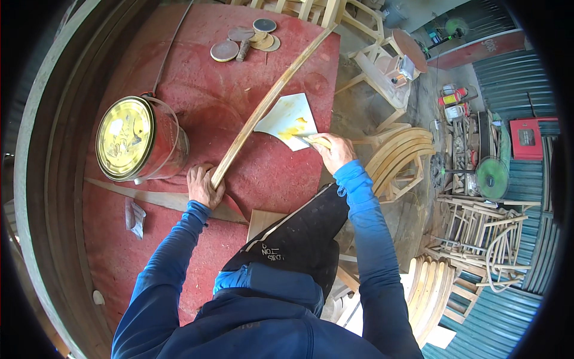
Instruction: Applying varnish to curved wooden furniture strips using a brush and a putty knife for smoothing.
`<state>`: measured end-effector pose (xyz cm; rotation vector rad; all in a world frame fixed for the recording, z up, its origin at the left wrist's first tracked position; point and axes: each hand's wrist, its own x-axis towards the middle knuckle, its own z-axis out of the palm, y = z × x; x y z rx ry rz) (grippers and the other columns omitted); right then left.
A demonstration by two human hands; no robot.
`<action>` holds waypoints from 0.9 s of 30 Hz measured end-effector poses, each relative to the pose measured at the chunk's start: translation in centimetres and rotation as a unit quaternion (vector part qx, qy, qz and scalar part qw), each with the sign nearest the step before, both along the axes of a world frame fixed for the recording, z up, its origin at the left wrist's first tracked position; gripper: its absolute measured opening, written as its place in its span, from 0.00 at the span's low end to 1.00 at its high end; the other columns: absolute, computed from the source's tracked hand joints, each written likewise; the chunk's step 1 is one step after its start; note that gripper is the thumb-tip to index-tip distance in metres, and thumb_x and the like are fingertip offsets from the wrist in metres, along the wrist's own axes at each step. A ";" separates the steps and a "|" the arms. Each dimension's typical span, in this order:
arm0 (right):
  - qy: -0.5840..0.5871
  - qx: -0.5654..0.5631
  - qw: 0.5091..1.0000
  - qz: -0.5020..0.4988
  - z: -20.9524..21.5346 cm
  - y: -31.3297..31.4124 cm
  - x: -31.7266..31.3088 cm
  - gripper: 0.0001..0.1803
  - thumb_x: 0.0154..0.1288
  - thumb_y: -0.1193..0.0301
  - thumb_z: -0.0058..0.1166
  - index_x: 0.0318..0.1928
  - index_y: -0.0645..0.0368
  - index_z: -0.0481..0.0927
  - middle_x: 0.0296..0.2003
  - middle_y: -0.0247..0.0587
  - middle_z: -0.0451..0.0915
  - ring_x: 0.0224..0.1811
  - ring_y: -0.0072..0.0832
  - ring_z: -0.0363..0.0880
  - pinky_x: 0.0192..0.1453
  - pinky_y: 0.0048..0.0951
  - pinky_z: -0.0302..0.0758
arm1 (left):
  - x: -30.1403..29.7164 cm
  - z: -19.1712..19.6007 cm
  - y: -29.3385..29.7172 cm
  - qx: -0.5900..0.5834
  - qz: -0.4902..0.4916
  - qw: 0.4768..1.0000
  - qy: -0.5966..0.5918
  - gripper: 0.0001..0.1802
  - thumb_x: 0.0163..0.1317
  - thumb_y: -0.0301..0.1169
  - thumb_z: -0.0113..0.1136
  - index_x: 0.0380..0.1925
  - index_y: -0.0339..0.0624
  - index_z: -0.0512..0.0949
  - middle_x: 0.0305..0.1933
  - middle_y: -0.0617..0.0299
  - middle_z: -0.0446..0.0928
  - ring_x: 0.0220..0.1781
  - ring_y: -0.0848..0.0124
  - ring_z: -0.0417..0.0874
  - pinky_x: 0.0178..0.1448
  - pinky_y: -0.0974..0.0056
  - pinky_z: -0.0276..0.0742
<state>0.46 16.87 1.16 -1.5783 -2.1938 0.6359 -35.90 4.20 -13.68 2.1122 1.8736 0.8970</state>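
My left hand point(205, 185) is closed around the near end of a long, slightly curved wooden strip point(263, 107), which slants up and away to the right over the red tabletop point(239, 24). In my right hand point(336, 152) is a small putty knife point(321, 142) with a yellowish handle; its blade is mostly hidden. The tip of the knife is at a white flat piece point(284, 119) smeared with yellow paste point(293, 131). This piece lies just right of the strip, near the table's right edge.
A large paint bucket point(125, 139) with a yellow lid stands at the left. Several round discs point(224, 51) lie at the back. A flat curved board point(143, 194) and a small packet point(135, 218) are near my left arm. Curved wooden parts point(400, 157) and a green fan point(492, 178) stand right.
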 end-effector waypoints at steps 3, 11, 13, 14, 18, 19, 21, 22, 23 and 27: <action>0.012 0.011 0.999 -0.031 0.0 0.8 1.0 0.11 0.67 0.68 0.62 0.48 0.57 0.85 0.42 0.52 0.87 0.44 0.50 0.86 0.51 0.43 0.81 | 0.1 -0.1 0.1 0.001 -0.002 1.000 0.009 0.24 0.51 0.35 0.68 0.51 0.46 0.81 0.52 0.55 0.77 0.58 0.50 0.74 0.67 0.45 0.67; -0.052 0.005 0.999 -0.006 -0.3 2.6 2.0 0.12 0.66 0.67 0.62 0.47 0.58 0.85 0.44 0.52 0.87 0.47 0.51 0.85 0.54 0.45 0.80 | 0.2 0.1 0.2 0.001 -0.002 1.000 0.012 0.23 0.51 0.34 0.68 0.50 0.46 0.81 0.52 0.55 0.77 0.57 0.50 0.75 0.66 0.45 0.68; -0.040 -0.009 0.999 -0.011 0.0 2.4 2.0 0.12 0.66 0.67 0.62 0.47 0.58 0.85 0.44 0.52 0.87 0.47 0.51 0.85 0.54 0.45 0.80 | 0.2 0.1 0.2 0.001 -0.001 1.000 0.012 0.23 0.51 0.34 0.68 0.50 0.46 0.81 0.52 0.55 0.77 0.57 0.50 0.75 0.66 0.45 0.68; -0.028 -0.021 0.999 -0.017 0.1 2.4 2.0 0.12 0.66 0.67 0.62 0.47 0.58 0.85 0.44 0.53 0.87 0.47 0.51 0.85 0.54 0.45 0.80 | 0.2 0.1 0.2 0.003 0.000 1.000 0.011 0.23 0.51 0.34 0.68 0.50 0.46 0.81 0.52 0.55 0.77 0.57 0.50 0.75 0.66 0.46 0.68; 0.002 -0.025 0.999 -0.024 0.4 2.8 2.8 0.12 0.66 0.68 0.62 0.48 0.59 0.85 0.44 0.53 0.86 0.47 0.51 0.85 0.53 0.44 0.81 | 0.3 0.3 0.3 0.005 -0.002 1.000 0.004 0.23 0.51 0.34 0.68 0.50 0.46 0.81 0.51 0.55 0.77 0.57 0.50 0.75 0.66 0.46 0.68; 0.003 -0.004 1.000 -0.030 0.2 2.8 2.9 0.12 0.66 0.69 0.61 0.48 0.59 0.84 0.44 0.53 0.86 0.47 0.51 0.85 0.52 0.43 0.81 | 0.4 0.3 0.3 0.003 -0.003 1.000 0.006 0.23 0.51 0.34 0.68 0.50 0.46 0.81 0.51 0.55 0.77 0.57 0.50 0.75 0.66 0.46 0.68; 0.004 0.018 0.999 -0.037 0.0 2.8 3.1 0.12 0.66 0.70 0.61 0.47 0.60 0.84 0.44 0.53 0.86 0.47 0.51 0.86 0.52 0.43 0.81 | 0.5 0.4 0.4 0.001 -0.005 1.000 0.007 0.23 0.51 0.34 0.68 0.50 0.46 0.81 0.51 0.55 0.77 0.57 0.50 0.75 0.66 0.46 0.68; -0.005 0.008 1.000 -0.022 0.1 2.8 2.8 0.11 0.67 0.70 0.60 0.47 0.60 0.84 0.44 0.53 0.86 0.47 0.51 0.86 0.52 0.43 0.81 | 0.4 0.4 0.4 0.004 -0.006 1.000 0.009 0.23 0.50 0.34 0.68 0.50 0.46 0.81 0.52 0.55 0.77 0.57 0.50 0.75 0.66 0.46 0.68; -0.015 -0.002 1.000 -0.006 0.1 2.7 2.5 0.11 0.67 0.70 0.60 0.47 0.60 0.84 0.44 0.53 0.86 0.47 0.51 0.86 0.52 0.43 0.81 | 0.4 0.3 0.4 0.007 -0.007 1.000 0.010 0.24 0.50 0.34 0.68 0.50 0.45 0.81 0.52 0.55 0.77 0.57 0.50 0.75 0.66 0.46 0.68; 0.006 -0.008 1.000 0.022 0.6 1.8 2.4 0.11 0.68 0.69 0.59 0.48 0.60 0.84 0.43 0.52 0.87 0.46 0.50 0.86 0.51 0.42 0.81 | 0.1 -0.2 0.3 0.007 -0.007 1.000 0.016 0.24 0.50 0.35 0.69 0.50 0.44 0.81 0.52 0.55 0.77 0.58 0.50 0.75 0.67 0.45 0.67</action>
